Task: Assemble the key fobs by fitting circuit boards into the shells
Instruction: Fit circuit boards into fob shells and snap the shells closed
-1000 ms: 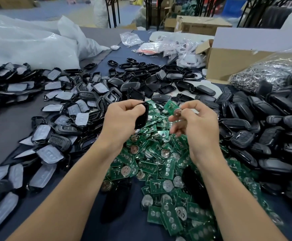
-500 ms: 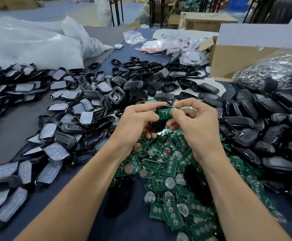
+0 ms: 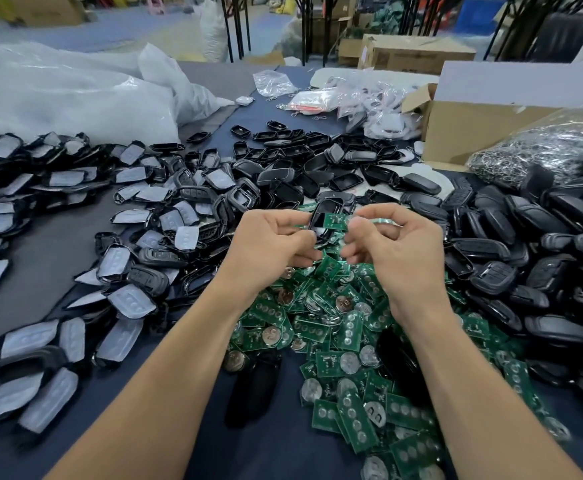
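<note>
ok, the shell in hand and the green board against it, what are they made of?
The shell looks like moulded black plastic, glossy: it shows sharp reflections. The board looks like fibreglass laminate under green solder mask, semi-matte, with pale printed marks; likely, not certain.

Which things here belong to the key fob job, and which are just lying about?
Job: left hand gripping black plastic fob shell; right hand pinching small green circuit board; heap of green circuit boards; piles of black shells.
Lying about: white plastic sacks; brown cardboard box; clear bag of metal rings.
</note>
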A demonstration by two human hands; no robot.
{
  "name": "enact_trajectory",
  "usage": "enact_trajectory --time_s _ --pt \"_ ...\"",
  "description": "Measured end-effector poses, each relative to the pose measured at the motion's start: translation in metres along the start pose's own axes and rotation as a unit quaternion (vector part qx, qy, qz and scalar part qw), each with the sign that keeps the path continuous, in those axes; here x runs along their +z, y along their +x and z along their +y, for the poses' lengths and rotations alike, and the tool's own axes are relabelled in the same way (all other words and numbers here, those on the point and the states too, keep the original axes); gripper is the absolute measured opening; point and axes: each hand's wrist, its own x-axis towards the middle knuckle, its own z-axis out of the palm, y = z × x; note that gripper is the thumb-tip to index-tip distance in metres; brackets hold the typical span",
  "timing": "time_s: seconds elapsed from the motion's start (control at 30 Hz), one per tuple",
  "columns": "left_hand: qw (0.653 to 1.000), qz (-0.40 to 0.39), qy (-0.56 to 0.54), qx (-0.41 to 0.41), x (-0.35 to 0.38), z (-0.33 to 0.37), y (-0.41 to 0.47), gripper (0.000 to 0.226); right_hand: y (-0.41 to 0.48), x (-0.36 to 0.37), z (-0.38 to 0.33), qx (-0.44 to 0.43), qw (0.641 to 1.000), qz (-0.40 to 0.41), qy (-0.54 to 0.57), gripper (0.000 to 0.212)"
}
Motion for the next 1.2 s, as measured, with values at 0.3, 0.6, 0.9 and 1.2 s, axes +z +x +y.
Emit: enact_trajectory --time_s 0.3,0.6,0.9,1.2 --pt "0.999 -0.027 0.028 0.026 0.004 0.001 -0.002 0.028 -0.004 0.004 -0.002 -0.062 0.975 0.036 -0.211 0.038" --pt "0.997 -0.028 0.066 0.041 0.005 0.000 -0.001 0.036 -0.003 0.004 -0.003 -0.100 0.960 0.037 -0.260 0.016" --pt "0.997 -0.033 0.056 0.033 0.005 -0.001 -0.002 0.027 -0.002 0.007 0.004 -0.138 0.950 0.056 -0.275 0.016" --pt "0.999 0.018 0.038 0.008 0.011 0.000 -0.009 0.026 -0.004 0.009 0.001 -0.149 0.944 0.036 -0.292 0.015"
